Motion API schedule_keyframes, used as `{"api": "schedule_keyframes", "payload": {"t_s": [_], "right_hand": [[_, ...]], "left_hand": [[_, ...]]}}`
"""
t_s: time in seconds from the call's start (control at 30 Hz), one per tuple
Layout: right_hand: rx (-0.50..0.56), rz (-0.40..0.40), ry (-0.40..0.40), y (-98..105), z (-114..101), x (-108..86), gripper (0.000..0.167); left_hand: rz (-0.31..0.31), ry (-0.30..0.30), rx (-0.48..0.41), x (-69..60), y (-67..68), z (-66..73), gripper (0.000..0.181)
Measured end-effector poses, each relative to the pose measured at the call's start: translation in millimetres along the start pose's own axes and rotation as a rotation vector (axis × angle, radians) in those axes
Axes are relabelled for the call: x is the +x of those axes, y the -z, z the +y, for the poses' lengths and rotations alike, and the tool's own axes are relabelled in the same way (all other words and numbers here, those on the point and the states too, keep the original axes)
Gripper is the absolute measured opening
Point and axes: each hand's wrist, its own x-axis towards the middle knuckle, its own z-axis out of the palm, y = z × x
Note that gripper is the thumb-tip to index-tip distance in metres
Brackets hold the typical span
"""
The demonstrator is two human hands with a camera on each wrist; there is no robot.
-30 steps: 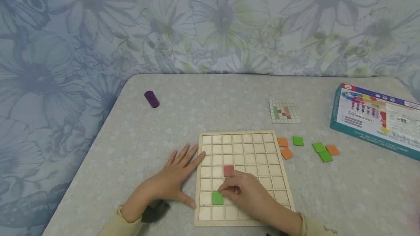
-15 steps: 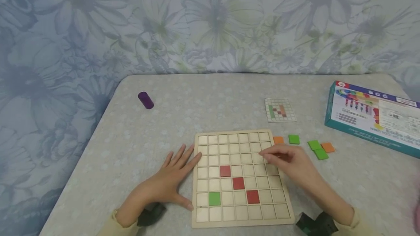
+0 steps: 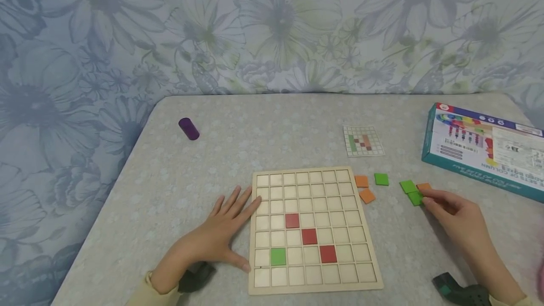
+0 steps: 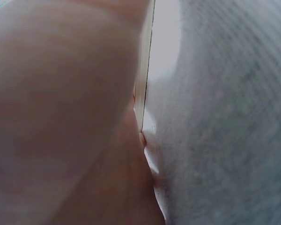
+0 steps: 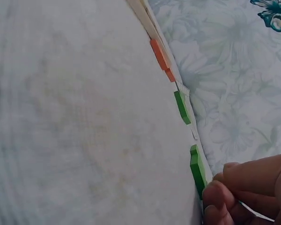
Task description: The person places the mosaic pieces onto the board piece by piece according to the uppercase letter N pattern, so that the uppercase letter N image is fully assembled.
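Head view: under half done, it seems

Three red tiles (image 3: 309,236) and one green tile (image 3: 278,256) sit in the board (image 3: 296,276); right of it, three loose green tiles (image 3: 408,186) and three orange tiles (image 3: 361,181) look left to place. The left hand (image 3: 218,235), fingers spread, gripping nothing, rests at the board's left edge. The right hand (image 3: 461,221) has bent fingers at the nearest green tile (image 3: 414,198) — pinching or not, I cannot tell.

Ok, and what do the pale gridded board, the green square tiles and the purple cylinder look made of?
The pale beige gridded board seems bare, matte wood, from its tan colour. The flat green square tiles could be painted wood or plastic: even colour, no visible grain. The purple cylinder looks smooth, perhaps plastic or painted wood.
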Motion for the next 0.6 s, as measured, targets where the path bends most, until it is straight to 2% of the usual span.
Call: {"api": "schedule_keyframes", "payload": {"t_s": [0.23, 0.6], "right_hand": [[-0.149, 0.073, 0.097, -4.1, 3.2, 2.0, 0.041], [-0.196, 0.14, 0.224, -10.6, -2.5, 1.0, 0.026]], "left_hand": [[0.002, 0.002, -0.004, -0.1, 0.1, 0.2, 0.127], [0.007, -0.005, 0.007, 0.2, -0.1, -0.6, 0.128]]}}
